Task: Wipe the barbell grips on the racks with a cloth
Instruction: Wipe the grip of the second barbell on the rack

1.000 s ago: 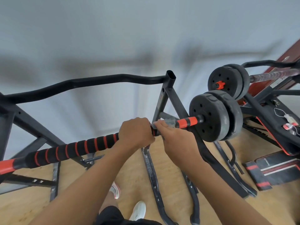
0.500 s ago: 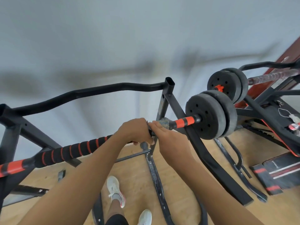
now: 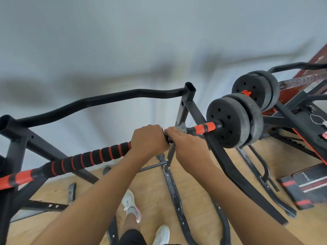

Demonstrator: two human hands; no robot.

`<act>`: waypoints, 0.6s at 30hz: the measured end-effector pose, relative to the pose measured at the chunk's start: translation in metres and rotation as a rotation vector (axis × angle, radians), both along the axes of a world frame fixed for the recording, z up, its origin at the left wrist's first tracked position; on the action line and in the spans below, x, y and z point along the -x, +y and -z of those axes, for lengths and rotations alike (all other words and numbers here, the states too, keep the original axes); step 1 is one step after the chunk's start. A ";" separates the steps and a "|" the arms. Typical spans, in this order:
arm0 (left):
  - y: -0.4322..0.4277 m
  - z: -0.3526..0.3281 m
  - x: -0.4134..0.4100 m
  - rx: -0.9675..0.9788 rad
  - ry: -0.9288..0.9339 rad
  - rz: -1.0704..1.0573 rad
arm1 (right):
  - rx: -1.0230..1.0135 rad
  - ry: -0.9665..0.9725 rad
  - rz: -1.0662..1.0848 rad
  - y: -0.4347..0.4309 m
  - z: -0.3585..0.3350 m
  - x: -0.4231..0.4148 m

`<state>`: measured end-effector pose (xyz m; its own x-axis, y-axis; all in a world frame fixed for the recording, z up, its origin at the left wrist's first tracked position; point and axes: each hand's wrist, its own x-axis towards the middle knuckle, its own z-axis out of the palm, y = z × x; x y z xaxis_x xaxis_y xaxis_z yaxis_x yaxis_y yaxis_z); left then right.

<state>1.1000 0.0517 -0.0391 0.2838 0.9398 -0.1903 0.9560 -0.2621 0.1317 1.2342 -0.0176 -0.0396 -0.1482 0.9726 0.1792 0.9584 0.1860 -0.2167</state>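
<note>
Grey cloth (image 3: pixel 182 127) is pinched onto the bar by the right hand (image 3: pixel 187 145), fingers curled over it just short of the orange collar (image 3: pixel 203 127); the left hand (image 3: pixel 148 140) is clamped round the foam grip (image 3: pixel 92 159) right beside it, knuckles up, both forearms stretched forward; the barbell (image 3: pixel 23 177) is carried across the black rack (image 3: pixel 190 91), weight plates (image 3: pixel 230 121) to the right; wiping is judged to be at the grip's right end; how much of the ribbed length is done cannot be told; a second barbell (image 3: pixel 300 79) is presumably left.
</note>
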 end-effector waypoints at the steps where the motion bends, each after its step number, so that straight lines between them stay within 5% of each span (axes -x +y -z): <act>1: 0.010 -0.004 0.002 0.153 -0.048 -0.015 | -0.030 0.019 -0.018 -0.004 0.004 -0.001; 4: 0.035 -0.012 0.008 0.576 -0.268 -0.080 | -0.045 -0.010 -0.055 -0.012 0.015 -0.010; 6: 0.043 -0.011 0.012 0.668 -0.325 -0.085 | -0.052 0.000 -0.050 -0.017 0.017 -0.018; 12: 0.050 0.000 0.014 0.641 -0.363 -0.019 | 0.085 0.476 0.165 -0.017 0.007 -0.040; 18: 0.051 0.004 0.014 0.645 -0.381 -0.025 | -0.054 0.373 0.193 0.010 -0.002 -0.026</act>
<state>1.0858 0.1028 -0.0429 0.4207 0.6816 -0.5987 0.8180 0.0004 0.5752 1.2607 -0.0071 -0.0374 0.1201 0.9639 0.2377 0.8346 0.0316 -0.5500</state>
